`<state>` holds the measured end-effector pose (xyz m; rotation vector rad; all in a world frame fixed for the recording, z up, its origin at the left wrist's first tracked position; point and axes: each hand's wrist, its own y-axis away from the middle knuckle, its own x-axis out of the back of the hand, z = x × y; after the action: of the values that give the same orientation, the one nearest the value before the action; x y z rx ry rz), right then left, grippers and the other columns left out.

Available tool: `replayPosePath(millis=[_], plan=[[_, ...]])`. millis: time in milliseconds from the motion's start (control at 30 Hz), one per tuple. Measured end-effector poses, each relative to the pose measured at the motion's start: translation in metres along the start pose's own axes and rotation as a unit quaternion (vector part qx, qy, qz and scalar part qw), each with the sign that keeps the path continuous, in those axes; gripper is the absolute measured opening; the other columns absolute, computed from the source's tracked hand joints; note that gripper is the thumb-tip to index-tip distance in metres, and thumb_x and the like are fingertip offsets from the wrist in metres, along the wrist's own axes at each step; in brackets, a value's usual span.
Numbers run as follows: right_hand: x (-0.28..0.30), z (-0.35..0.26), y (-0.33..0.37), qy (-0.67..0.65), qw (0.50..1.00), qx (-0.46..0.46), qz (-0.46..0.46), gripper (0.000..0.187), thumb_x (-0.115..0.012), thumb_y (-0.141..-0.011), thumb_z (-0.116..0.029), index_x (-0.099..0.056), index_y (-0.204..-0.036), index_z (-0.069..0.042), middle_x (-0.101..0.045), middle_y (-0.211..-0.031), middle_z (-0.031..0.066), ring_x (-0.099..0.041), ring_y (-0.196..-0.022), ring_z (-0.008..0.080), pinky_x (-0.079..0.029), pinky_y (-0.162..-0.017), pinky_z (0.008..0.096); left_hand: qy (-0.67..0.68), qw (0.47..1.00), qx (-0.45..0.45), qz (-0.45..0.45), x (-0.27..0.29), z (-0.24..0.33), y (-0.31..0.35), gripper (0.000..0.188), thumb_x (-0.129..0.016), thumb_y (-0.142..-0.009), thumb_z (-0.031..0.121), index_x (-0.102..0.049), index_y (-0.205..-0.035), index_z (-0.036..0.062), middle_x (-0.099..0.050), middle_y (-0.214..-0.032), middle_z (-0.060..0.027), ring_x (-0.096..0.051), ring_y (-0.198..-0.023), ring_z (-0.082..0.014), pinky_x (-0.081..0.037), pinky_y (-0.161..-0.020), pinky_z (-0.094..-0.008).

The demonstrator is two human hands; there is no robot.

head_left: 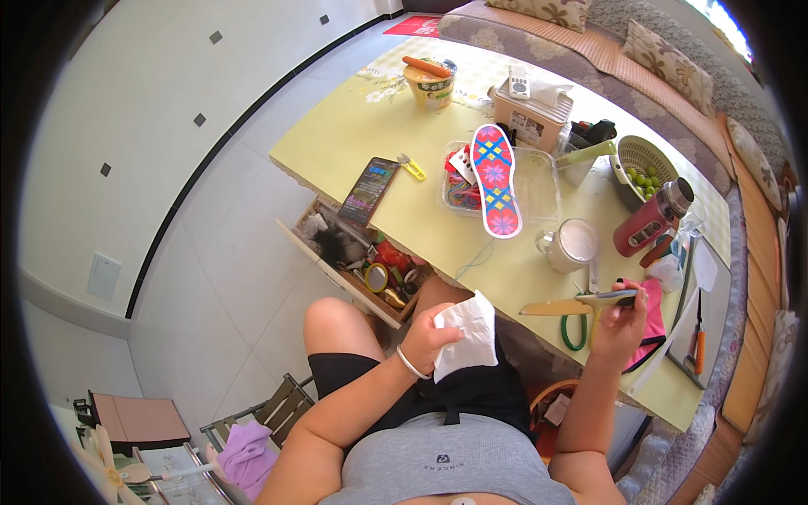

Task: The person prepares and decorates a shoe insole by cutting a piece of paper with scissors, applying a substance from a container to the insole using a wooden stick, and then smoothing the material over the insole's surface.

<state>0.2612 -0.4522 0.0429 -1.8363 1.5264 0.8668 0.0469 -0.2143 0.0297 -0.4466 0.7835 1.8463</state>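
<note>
My left hand [423, 341] is closed on a folded white tissue [471, 335], held above my lap. Over the table's near right edge, my right hand [621, 334] grips a knife [551, 309] by its dark handle, and the blade points left toward the tissue without touching it. Partly behind the knife lies a pair of green-handled scissors [574, 334]. A pink cloth [650, 316] is beside my right hand. Beyond the knife stands a mug [574, 244] with a pale drink.
The yellow table [337, 151] holds a phone [370, 189], a yellow cutter [411, 167], a patterned insole [497, 181] on a plastic box [539, 185], a flask [652, 217], a basket of green fruit [644, 164] and a food cup [431, 84]. A filled drawer [337, 273] stands open.
</note>
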Motion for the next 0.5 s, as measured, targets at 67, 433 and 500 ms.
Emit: replayPosePath(millis=[67,433,500], plan=[[-0.016,0.007,0.008,-0.005,0.999,-0.027,0.024,0.024,-0.051,-0.101,-0.023,-0.060,-0.105,0.000,-0.069,-0.091,0.0209,-0.054,-0.050,0.0112,-0.041,-0.044,0.0190,0.032,0.999,0.015,-0.037,-0.007,0.006,-0.002,0.034,-0.055,-0.078,-0.003,-0.060,-0.111,-0.0032,-0.069,-0.100,-0.0117,-0.068,-0.090,-0.0220,-0.053,-0.085,-0.0336],[-0.034,0.023,0.026,0.089,0.994,-0.040,-0.045,0.017,-0.052,-0.100,-0.018,-0.060,-0.102,-0.002,-0.070,-0.090,0.0205,-0.057,-0.051,0.0135,-0.043,-0.045,0.0225,0.236,0.960,0.079,-0.128,-0.043,0.028,0.005,0.063,-0.043,-0.101,0.043,-0.043,-0.139,-0.0064,-0.057,-0.133,-0.0209,-0.054,-0.124,-0.0322,-0.039,-0.109,-0.0435],[-0.034,0.024,0.026,0.090,0.994,-0.040,-0.045,0.017,-0.052,-0.101,-0.017,-0.060,-0.102,-0.002,-0.070,-0.090,0.0205,-0.057,-0.051,0.0134,-0.043,-0.045,0.0226,0.222,0.963,0.069,-0.134,-0.032,0.021,0.002,0.065,-0.041,-0.102,0.047,-0.046,-0.137,-0.0071,-0.058,-0.131,-0.0202,-0.056,-0.122,-0.0311,-0.041,-0.106,-0.0426]])
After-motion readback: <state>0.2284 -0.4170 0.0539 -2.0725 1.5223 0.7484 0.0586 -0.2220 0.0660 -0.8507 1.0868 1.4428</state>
